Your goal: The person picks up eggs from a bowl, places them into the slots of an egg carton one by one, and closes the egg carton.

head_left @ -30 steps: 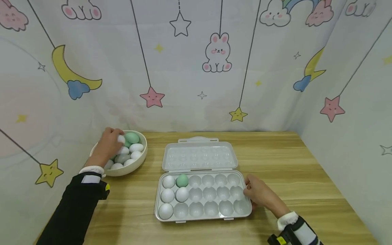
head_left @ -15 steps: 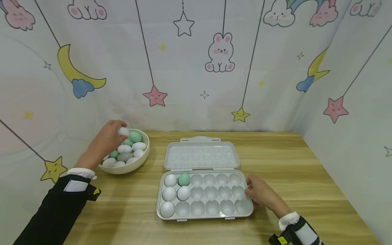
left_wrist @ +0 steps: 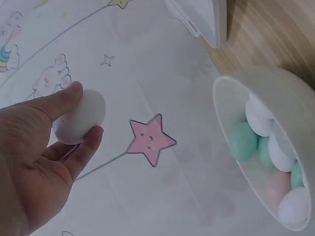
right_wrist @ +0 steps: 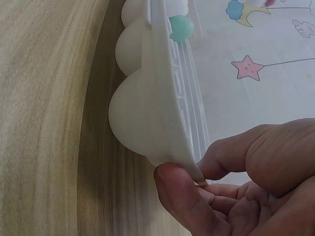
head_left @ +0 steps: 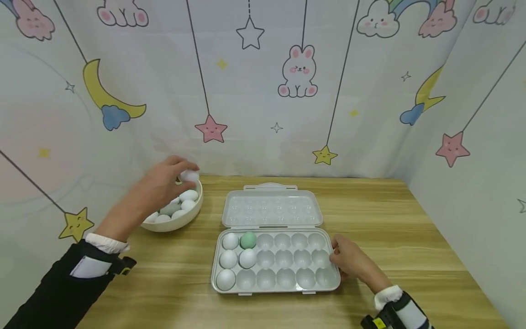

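Observation:
A white egg (left_wrist: 84, 118) is pinched between the thumb and fingers of my left hand (head_left: 160, 189), raised over the bowl. The cream bowl (head_left: 182, 224) below it holds several white and green eggs, plus a pink one (left_wrist: 279, 189) in the left wrist view; the forearm hides part of it. On the table lies an open egg carton (head_left: 276, 289), its lid (head_left: 272, 209) folded back. White eggs and one green egg (head_left: 248, 240) fill the cups at its left end. My right hand (head_left: 354, 261) grips the carton's right rim, thumb against fingers in the right wrist view.
The wooden table (head_left: 361, 205) carries both bowl and carton, with a gap between them. A white curtain (head_left: 263, 151) printed with stars, moons and rabbits borders the table at the back and sides.
My left hand has lifted the white egg out of the bowl and moved up and to the right with it. My right hand keeps its grip on the carton.

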`<state>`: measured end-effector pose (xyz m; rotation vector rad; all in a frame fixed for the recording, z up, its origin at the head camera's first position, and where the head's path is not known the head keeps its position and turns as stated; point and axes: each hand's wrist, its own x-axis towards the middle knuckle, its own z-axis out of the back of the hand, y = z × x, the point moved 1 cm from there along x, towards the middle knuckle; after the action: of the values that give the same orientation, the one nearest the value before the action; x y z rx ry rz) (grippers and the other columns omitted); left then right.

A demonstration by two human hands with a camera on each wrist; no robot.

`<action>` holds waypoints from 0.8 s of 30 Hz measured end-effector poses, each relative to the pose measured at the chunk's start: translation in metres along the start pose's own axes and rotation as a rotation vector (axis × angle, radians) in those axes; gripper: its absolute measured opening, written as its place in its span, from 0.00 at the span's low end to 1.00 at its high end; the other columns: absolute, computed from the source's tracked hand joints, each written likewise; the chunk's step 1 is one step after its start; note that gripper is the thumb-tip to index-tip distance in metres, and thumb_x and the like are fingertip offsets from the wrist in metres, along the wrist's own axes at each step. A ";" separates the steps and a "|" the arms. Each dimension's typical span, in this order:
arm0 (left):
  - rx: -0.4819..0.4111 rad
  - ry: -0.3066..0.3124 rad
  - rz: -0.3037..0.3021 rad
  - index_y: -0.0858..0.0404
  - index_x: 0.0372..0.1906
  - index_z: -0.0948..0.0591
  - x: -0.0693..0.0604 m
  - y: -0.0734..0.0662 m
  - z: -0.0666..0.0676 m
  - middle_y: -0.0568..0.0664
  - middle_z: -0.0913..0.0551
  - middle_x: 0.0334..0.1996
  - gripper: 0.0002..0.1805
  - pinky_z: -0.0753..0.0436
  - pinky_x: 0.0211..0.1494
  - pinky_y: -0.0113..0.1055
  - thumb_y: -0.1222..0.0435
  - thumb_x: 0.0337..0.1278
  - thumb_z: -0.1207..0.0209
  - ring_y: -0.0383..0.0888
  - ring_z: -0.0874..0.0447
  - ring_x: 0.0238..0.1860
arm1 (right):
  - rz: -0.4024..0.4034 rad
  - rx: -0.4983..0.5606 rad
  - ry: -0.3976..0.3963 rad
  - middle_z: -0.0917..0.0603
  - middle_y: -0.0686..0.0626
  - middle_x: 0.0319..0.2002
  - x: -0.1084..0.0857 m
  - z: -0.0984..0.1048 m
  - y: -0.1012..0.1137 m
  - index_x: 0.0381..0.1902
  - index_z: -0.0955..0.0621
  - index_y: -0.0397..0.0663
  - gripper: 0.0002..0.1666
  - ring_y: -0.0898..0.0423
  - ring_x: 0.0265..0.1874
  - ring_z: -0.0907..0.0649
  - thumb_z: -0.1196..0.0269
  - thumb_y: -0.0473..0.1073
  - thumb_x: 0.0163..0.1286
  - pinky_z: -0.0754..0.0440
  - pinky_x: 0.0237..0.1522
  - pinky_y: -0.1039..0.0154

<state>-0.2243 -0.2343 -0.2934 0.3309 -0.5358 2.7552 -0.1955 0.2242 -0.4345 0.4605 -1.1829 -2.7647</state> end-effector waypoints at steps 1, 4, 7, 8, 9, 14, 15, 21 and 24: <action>0.001 -0.005 -0.023 0.60 0.60 0.17 -0.001 -0.006 0.000 0.61 0.22 0.59 0.20 0.16 0.56 0.56 0.66 0.63 0.30 0.59 0.20 0.55 | -0.001 -0.002 0.000 0.24 0.42 0.30 0.000 0.000 0.000 0.43 0.27 0.33 0.10 0.50 0.21 0.21 0.43 0.26 0.64 0.17 0.17 0.57; -0.011 -0.028 -0.100 0.60 0.57 0.16 -0.005 -0.023 -0.001 0.59 0.20 0.56 0.20 0.14 0.53 0.52 0.67 0.60 0.28 0.56 0.18 0.51 | -0.003 -0.002 0.000 0.24 0.43 0.29 0.000 0.000 0.000 0.43 0.27 0.33 0.10 0.50 0.21 0.20 0.43 0.26 0.63 0.17 0.17 0.57; -0.038 -0.042 -0.177 0.61 0.55 0.16 -0.011 -0.037 -0.005 0.57 0.19 0.54 0.20 0.13 0.50 0.49 0.68 0.58 0.27 0.54 0.16 0.49 | -0.003 -0.009 0.001 0.24 0.43 0.29 0.001 0.000 0.000 0.44 0.27 0.33 0.10 0.50 0.21 0.20 0.43 0.26 0.64 0.17 0.17 0.57; -0.043 -0.040 -0.197 0.61 0.55 0.16 -0.013 -0.041 -0.007 0.57 0.18 0.54 0.20 0.13 0.50 0.49 0.67 0.58 0.26 0.53 0.16 0.49 | -0.001 -0.010 0.001 0.24 0.43 0.29 0.001 -0.001 -0.001 0.44 0.27 0.33 0.10 0.50 0.21 0.20 0.43 0.26 0.64 0.17 0.17 0.57; -0.048 -0.036 -0.214 0.61 0.55 0.16 -0.015 -0.044 -0.009 0.56 0.18 0.54 0.20 0.13 0.50 0.49 0.67 0.58 0.26 0.53 0.16 0.49 | 0.000 -0.013 0.002 0.24 0.43 0.30 0.001 -0.001 -0.001 0.44 0.27 0.33 0.10 0.50 0.21 0.20 0.43 0.26 0.64 0.17 0.17 0.57; -0.066 -0.008 -0.306 0.61 0.55 0.17 -0.028 -0.059 -0.023 0.55 0.18 0.54 0.20 0.13 0.48 0.45 0.68 0.57 0.26 0.50 0.15 0.47 | 0.002 -0.013 0.006 0.24 0.43 0.30 0.002 -0.002 -0.002 0.43 0.27 0.33 0.09 0.50 0.21 0.20 0.43 0.26 0.65 0.17 0.17 0.57; -0.071 -0.003 -0.320 0.61 0.54 0.17 -0.030 -0.062 -0.026 0.54 0.18 0.54 0.20 0.13 0.48 0.44 0.68 0.57 0.26 0.50 0.15 0.47 | 0.001 -0.013 0.007 0.24 0.43 0.30 0.002 -0.002 -0.002 0.43 0.27 0.33 0.09 0.50 0.21 0.20 0.43 0.25 0.65 0.17 0.17 0.57; -0.093 0.015 -0.401 0.61 0.53 0.18 -0.046 -0.077 -0.043 0.50 0.20 0.52 0.19 0.15 0.50 0.40 0.68 0.59 0.27 0.45 0.17 0.48 | -0.007 -0.009 0.001 0.24 0.43 0.30 0.001 -0.002 -0.002 0.44 0.27 0.33 0.10 0.50 0.21 0.20 0.43 0.25 0.64 0.17 0.18 0.57; -0.103 0.028 -0.448 0.60 0.53 0.18 -0.052 -0.082 -0.052 0.48 0.20 0.51 0.18 0.15 0.47 0.36 0.68 0.59 0.27 0.43 0.18 0.45 | -0.004 -0.007 0.000 0.24 0.42 0.30 0.001 -0.002 -0.002 0.44 0.27 0.33 0.10 0.50 0.21 0.20 0.43 0.26 0.65 0.17 0.18 0.56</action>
<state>-0.1560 -0.1549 -0.3288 0.3395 -0.5217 2.2898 -0.1961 0.2244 -0.4373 0.4626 -1.1727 -2.7709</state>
